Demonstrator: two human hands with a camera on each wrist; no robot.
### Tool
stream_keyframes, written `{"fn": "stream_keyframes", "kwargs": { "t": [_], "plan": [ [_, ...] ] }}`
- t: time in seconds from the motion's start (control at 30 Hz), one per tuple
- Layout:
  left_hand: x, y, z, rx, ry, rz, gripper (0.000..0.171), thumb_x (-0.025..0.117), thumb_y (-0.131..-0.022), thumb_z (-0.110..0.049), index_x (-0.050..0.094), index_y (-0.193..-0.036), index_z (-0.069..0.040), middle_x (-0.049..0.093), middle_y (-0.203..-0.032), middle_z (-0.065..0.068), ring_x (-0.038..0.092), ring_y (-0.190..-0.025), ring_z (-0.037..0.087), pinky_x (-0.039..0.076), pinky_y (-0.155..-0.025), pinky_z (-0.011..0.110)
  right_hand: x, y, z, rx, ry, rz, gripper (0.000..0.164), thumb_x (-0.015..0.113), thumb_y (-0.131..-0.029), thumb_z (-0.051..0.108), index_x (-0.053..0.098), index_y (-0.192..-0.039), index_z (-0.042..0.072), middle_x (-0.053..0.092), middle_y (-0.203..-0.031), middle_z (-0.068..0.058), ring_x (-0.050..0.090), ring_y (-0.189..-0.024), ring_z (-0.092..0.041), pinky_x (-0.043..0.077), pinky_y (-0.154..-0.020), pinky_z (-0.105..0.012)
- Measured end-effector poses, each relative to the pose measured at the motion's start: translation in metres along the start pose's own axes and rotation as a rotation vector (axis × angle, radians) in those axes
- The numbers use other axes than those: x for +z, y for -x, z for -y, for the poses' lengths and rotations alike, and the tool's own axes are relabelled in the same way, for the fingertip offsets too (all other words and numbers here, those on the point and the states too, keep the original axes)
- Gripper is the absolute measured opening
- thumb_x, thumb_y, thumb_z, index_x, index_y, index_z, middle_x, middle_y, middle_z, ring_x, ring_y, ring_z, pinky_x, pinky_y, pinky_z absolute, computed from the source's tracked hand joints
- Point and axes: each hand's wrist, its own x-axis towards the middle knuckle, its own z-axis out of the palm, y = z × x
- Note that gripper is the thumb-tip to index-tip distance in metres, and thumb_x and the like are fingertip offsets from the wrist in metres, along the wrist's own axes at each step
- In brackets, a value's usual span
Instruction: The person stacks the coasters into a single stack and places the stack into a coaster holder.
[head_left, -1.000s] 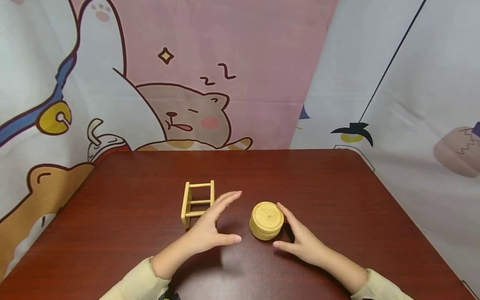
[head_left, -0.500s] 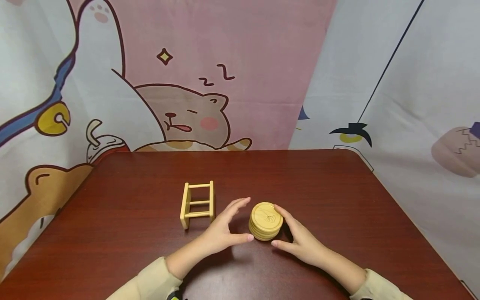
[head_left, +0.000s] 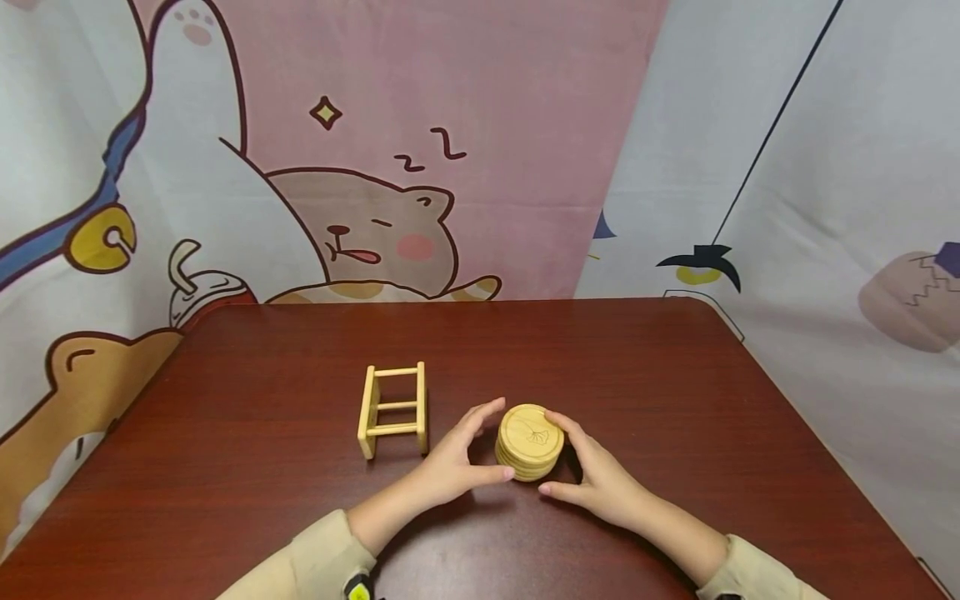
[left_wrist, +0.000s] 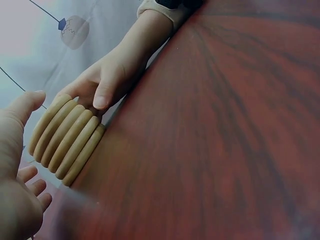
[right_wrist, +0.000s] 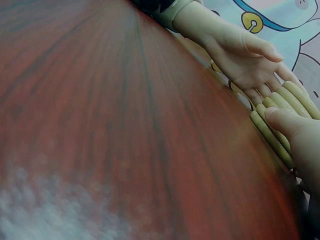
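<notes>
Closer to the right hand than a second ago, the bare left hand (head_left: 453,467) has moved rightward to the near-left side of a round stack of pale yellow wooden discs (head_left: 530,440), while the bare right hand (head_left: 603,483) keeps its place at the other side. Both hands are spread wide, thumb well apart from fingers, with the stack between them; the right forefinger lies at the top rim, but whether the left thumb touches the side cannot be told. Six discs show in the left wrist view, and a fan-shaped leaf is engraved on the top one. Beige sleeves (head_left: 326,550) cover the forearms. Left of the left hand, apart from it, stands a small pale wooden rack with crossbars (head_left: 369,412). Everything rests on a glossy reddish-brown table (head_left: 622,358), and behind it hangs a cartoon-printed cloth (head_left: 525,125) showing a sleeping animal.
</notes>
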Motion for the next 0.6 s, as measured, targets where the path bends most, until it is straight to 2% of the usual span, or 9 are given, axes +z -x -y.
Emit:
{"fn": "stream_keyframes", "kwargs": {
  "t": [0.17,0.27,0.37,0.5,0.6],
  "plan": [
    [0.005,-0.004,0.003,-0.032,0.012,0.011,0.082,0.077,-0.081,-0.019,0.032,-0.148,-0.006,0.036,-0.147,0.013,0.034,-0.133,0.022,0.031,-0.104,0.046,0.001,-0.001,-0.002,-0.025,0.021,-0.013,0.093,0.081,-0.075,0.037,0.026,-0.148,0.021,0.043,-0.142,-0.012,0.041,-0.127,-0.031,0.036,-0.097,-0.055],
    [0.008,-0.007,0.004,-0.070,0.018,0.021,0.084,0.077,-0.082,-0.021,0.030,-0.149,-0.008,0.036,-0.147,0.009,0.035,-0.132,0.020,0.030,-0.106,0.044,0.001,-0.003,-0.003,-0.029,0.017,-0.016,0.092,0.083,-0.075,0.033,0.027,-0.147,0.020,0.043,-0.142,-0.013,0.040,-0.129,-0.031,0.036,-0.098,-0.054],
    [0.012,-0.008,0.004,-0.099,0.021,0.025,0.085,0.077,-0.082,-0.023,0.028,-0.150,-0.011,0.036,-0.147,0.006,0.035,-0.132,0.022,0.028,-0.106,0.047,0.002,-0.004,-0.003,-0.027,0.019,-0.025,0.091,0.084,-0.074,0.029,0.028,-0.145,0.019,0.044,-0.141,-0.015,0.040,-0.128,-0.031,0.036,-0.099,-0.054],
    [0.015,-0.010,0.004,-0.109,0.042,0.016,0.087,0.078,-0.081,-0.024,0.027,-0.151,-0.011,0.038,-0.147,0.007,0.036,-0.132,0.023,0.026,-0.106,0.050,0.003,-0.005,-0.003,-0.035,0.040,-0.046,0.090,0.085,-0.072,0.023,0.030,-0.143,0.018,0.047,-0.138,-0.016,0.043,-0.126,-0.032,0.038,-0.097,-0.054],
    [0.018,-0.012,0.004,-0.109,0.059,-0.001,0.088,0.080,-0.079,-0.022,0.029,-0.150,-0.010,0.040,-0.146,0.006,0.035,-0.132,0.021,0.025,-0.107,0.048,0.003,-0.006,-0.003,-0.052,0.066,-0.066,0.090,0.087,-0.070,0.020,0.031,-0.142,0.018,0.049,-0.135,-0.016,0.047,-0.123,-0.032,0.040,-0.095,-0.053]
  ]
}}
